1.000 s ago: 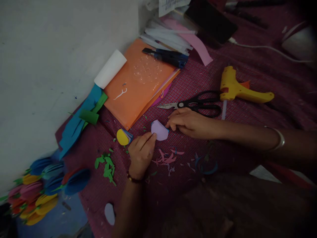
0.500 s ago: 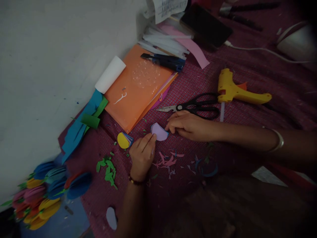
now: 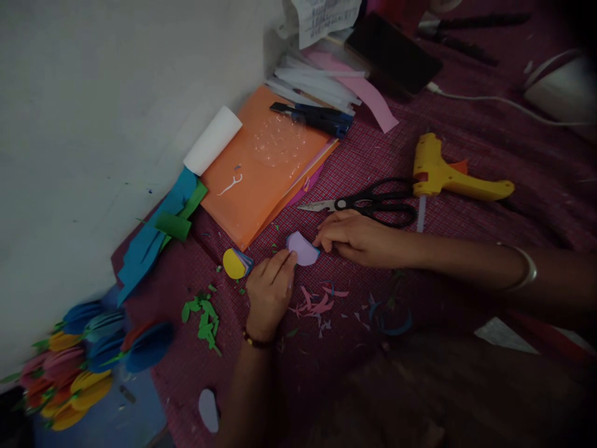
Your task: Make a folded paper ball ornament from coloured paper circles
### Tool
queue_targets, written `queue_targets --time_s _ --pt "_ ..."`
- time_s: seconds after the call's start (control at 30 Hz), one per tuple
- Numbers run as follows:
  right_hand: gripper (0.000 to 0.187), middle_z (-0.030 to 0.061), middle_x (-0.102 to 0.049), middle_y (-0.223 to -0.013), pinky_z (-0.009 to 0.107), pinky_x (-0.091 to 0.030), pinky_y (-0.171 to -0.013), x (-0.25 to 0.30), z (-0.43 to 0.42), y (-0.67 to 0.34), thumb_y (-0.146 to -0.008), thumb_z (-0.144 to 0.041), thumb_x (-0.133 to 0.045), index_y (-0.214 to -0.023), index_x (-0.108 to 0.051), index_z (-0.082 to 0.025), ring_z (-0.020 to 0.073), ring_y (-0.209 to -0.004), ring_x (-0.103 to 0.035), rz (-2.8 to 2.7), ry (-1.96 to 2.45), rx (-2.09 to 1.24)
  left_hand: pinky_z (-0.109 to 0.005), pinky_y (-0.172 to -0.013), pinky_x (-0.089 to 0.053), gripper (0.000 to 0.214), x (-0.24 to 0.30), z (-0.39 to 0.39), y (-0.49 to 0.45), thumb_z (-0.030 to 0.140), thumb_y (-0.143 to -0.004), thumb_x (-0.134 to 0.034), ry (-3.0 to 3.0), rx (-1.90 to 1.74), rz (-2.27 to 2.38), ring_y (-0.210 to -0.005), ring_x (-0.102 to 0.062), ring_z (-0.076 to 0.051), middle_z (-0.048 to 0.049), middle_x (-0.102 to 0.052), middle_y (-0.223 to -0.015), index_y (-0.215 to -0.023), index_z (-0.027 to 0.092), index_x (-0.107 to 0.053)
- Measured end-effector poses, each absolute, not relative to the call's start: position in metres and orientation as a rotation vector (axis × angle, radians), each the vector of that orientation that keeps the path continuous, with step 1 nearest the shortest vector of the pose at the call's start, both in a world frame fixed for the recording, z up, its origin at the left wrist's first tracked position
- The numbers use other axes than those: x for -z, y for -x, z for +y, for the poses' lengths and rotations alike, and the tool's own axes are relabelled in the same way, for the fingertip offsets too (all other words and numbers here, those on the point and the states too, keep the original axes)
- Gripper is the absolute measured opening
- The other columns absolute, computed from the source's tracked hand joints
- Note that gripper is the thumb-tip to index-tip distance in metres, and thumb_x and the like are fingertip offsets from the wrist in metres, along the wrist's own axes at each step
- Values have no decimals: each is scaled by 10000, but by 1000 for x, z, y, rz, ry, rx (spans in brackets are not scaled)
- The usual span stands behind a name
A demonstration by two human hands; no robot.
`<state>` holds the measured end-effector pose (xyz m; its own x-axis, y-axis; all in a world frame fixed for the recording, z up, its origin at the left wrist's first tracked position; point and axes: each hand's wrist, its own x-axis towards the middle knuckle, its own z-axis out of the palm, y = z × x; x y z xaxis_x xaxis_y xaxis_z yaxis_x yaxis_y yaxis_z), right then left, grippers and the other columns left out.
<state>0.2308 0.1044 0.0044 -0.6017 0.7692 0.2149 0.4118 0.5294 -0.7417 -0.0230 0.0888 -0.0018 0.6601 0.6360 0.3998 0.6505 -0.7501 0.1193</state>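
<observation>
Holding lilac paper point(image 3: 305, 250), left fingers point(image 3: 278, 264) closed, right fingers point(image 3: 329, 236) bent at its edge (grip unclear), poses unchanged.

Dim and slightly blurred, darkening toward the right edge.

"What lay on the orange paper stack point(image 3: 247, 214)?"

"A dark utility knife point(image 3: 311, 118) across its upper right part, and a small white Y-shaped piece point(image 3: 231, 185)."

"And around it?"

"A white roll point(image 3: 213, 140) lay along its upper left edge; beyond its upper right side were a black smartphone point(image 3: 394, 53) and a white cable point(image 3: 494, 98)."
</observation>
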Motion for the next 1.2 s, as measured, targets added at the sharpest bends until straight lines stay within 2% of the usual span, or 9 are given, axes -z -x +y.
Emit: queue_targets --time_s 0.43,0.83,1.2 --pt "202 41 -679 -945 355 -351 -899 -3 104 -231 -797 -41 -452 -836 -584 -189 182 -960 -558 -2245 954 -880 -319 -744 -513 279 2 90 21 64 -831 -587 2850 643 -1070 -853 -626 -201 -116 -686 -977 -1099 127 -636" --pt "206 44 -681 -956 361 -352 -898 -5 104 -231 -781 -38 -450 -832 -582 -188 186 -956 -564 -2257 966 -890 -308 -753 -511 299 5 90 22 88 -871 -530 2861 607 -1127 -848 -626 -177 -85 -679 -965 -1137 184 -627" --pt "201 41 -686 -952 363 -361 -899 -4 104 -231 -814 -50 -447 -842 -589 -191 193 -974 -559 -2276 963 -882 -314 -755 -509 270 3 91 20 75 -854 -548 2840 596 -1125 -848 -617 -191 -95 -684 -954 -1096 145 -643"
